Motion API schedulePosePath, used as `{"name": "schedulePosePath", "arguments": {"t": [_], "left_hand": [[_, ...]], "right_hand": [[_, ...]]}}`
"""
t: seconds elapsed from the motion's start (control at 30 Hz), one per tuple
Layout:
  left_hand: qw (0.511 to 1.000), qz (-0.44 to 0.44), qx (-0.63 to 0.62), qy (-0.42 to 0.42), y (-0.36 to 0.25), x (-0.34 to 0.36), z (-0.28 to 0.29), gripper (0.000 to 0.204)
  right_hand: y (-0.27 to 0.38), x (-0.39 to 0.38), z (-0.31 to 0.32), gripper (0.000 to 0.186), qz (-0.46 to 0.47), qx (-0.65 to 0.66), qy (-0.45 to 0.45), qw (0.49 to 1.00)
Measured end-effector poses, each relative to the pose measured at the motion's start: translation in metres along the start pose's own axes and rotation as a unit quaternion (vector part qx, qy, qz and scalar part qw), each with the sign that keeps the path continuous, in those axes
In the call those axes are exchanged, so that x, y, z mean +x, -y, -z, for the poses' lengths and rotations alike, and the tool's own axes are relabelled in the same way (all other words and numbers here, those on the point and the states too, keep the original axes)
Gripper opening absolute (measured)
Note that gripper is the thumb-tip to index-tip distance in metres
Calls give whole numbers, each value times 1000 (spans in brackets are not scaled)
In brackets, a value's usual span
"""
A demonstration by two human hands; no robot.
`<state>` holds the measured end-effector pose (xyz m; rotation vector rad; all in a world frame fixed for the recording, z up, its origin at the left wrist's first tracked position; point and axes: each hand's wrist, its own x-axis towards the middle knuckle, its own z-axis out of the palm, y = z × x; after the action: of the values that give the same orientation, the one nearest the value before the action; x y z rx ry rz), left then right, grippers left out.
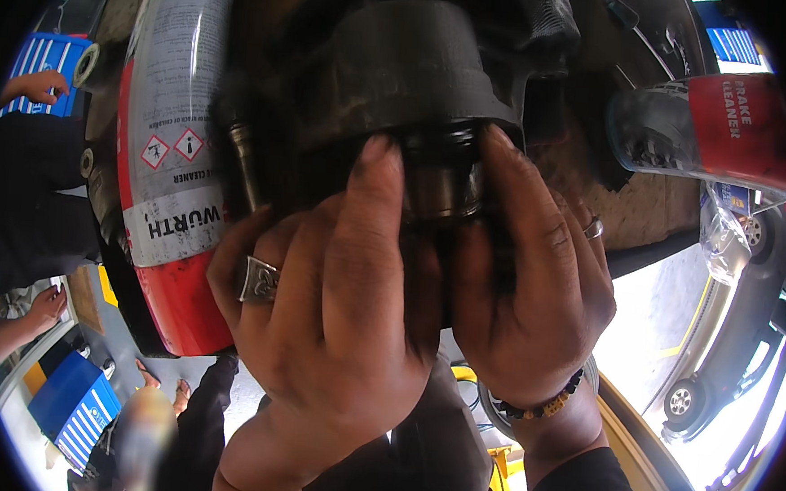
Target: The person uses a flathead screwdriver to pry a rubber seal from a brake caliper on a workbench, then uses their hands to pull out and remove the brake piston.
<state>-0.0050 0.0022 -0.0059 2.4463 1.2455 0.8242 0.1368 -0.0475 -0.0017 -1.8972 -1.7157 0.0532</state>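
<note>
left hand (pixel 336 287) + right hand (pixel 526 281) | fingers clasped round greasy black hub (pixel 403 75) (axis ran upward) | hub sat just above fingertips, hands equally near

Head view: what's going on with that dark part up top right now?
A person has both bare hands on a grimy dark metal part overhead. The left hand and right hand press fingertips around a shiny round piece at its underside. A red and grey spray can hangs close by on the left.
</note>
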Motion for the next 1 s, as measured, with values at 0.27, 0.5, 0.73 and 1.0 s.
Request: {"name": "schedulePosePath", "arguments": {"t": [0.27,0.5,0.73,1.0], "left_hand": [[1000,20,-6,7,-5,0,-12,46],[996,52,65,-39,-6,-3,-21,62],[986,47,139,-74,-3,-4,-21,64],[989,78,89,-83,-5,-6,-24,65]], "right_hand": [[-15,-6,-8,50,0,3,-17,1000],[-13,-36,47,34,-16,82,-84,993],[-123,23,168,25,-191,-131,-25,972],[-175,199,78,40,-18,3,510,860]]}}
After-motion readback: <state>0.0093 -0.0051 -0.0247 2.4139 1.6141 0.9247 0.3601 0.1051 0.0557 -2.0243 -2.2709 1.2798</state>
